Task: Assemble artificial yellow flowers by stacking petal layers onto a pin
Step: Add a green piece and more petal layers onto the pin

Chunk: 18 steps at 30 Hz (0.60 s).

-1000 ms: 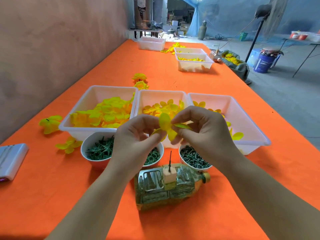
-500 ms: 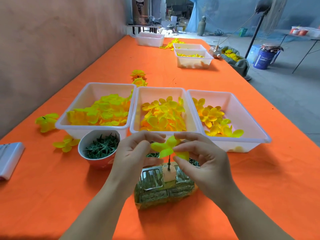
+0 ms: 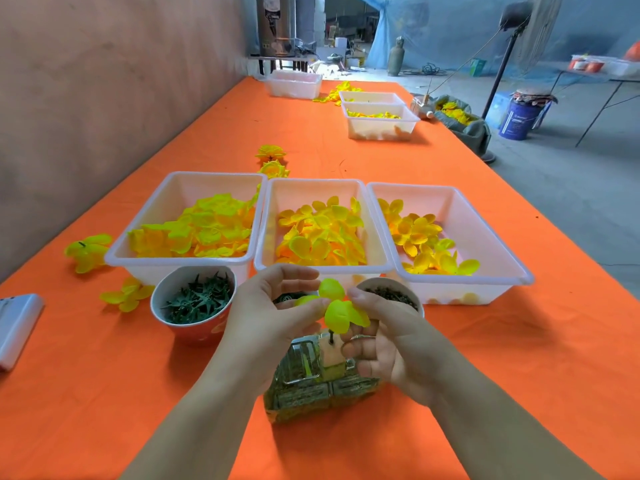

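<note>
Left hand (image 3: 273, 317) and right hand (image 3: 391, 344): the fingers (image 3: 358, 296) of both pinch one yellow-green petal layer (image 3: 337, 311), gripping its edges from either side. The layer sits directly over a dark pin (image 3: 331, 337). The pin's tip meets its underside; cannot tell whether it has pierced through. The pin stands upright in a pale block (image 3: 329, 355) on a plastic bottle (image 3: 311, 389), which lies on its side on the orange tabletop (image 3: 104, 393). The right hand's lower fingers curl beside the block.

Left of the hands is a bowl (image 3: 156, 299) of green pieces. A second bowl (image 3: 384, 282) is half hidden behind the right hand. Beyond stand three white trays (image 3: 460, 220) of yellow petals. A far blue bucket (image 3: 519, 119) has a label too small to read. A grey device (image 3: 17, 323) is cut off at the left edge.
</note>
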{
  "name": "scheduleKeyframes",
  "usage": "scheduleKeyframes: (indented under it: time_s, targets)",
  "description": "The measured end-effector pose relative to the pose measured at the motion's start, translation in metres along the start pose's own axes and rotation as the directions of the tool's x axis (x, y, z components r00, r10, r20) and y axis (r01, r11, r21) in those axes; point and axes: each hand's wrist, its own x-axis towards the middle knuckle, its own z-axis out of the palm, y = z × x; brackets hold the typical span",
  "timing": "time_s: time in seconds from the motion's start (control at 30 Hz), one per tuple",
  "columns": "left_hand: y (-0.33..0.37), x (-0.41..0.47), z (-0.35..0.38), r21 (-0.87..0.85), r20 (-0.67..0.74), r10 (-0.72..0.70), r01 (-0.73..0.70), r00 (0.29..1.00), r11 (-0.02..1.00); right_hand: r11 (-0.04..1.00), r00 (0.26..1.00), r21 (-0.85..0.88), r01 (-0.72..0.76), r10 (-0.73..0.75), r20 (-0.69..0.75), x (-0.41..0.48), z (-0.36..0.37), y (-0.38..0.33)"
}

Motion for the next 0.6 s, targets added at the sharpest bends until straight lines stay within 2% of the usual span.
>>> scheduleKeyframes:
  time_s: [0.07, 0.2, 0.3, 0.5, 0.6]
  targets:
    - [0.002, -0.001, 0.002, 0.0, -0.001, 0.01, -0.01, 1.0, 1.0, 1.0, 0.998, 0.011, -0.024, 0.023, 0.054, -0.002, 0.001, -0.003]
    - [0.008, -0.002, 0.003, -0.025, -0.015, 0.035, -0.035, 0.999, 0.999, 0.996, 0.994, -0.029, 0.079, -0.076, 0.084, -0.001, 0.003, -0.009]
    - [0.012, -0.002, 0.003, -0.037, -0.013, 0.031, -0.031, 0.999, 0.999, 0.993, 0.99, 0.023, 0.111, -0.113, 0.082, 0.0, 0.003, -0.012]
    - [0.013, -0.002, 0.002, -0.164, 0.045, -0.076, 0.083, 0.996, 0.983, 0.99, 0.987, 0.078, 0.116, -0.123, 0.099, 0.0, 0.004, -0.009]
    - [0.011, -0.004, 0.002, -0.162, 0.07, -0.143, 0.152, 0.987, 0.975, 0.99, 0.987, 0.068, 0.122, -0.129, 0.1, 0.0, 0.005, -0.007]
